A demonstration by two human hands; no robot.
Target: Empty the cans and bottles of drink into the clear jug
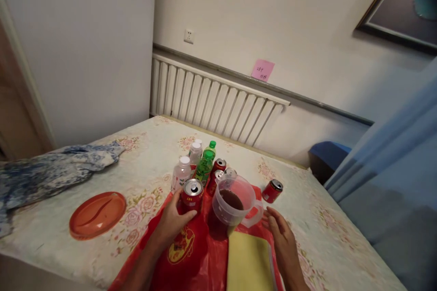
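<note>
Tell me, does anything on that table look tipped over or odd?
Yes: one red drink can lies tipped on its side on the floral tablecloth, right of the clear plastic jug, while the other cans stand upright.

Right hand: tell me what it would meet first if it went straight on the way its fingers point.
The right hand points up and left toward the clear pitcher; its handle, just ahead of the fingertips, would likely be met first, though depth is hard to judge.

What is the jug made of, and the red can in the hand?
The jug looks like clear plastic: you can see the dark drink through its wall. The red can, held by the left hand, looks like thin painted metal, with a shiny silver top.
</note>
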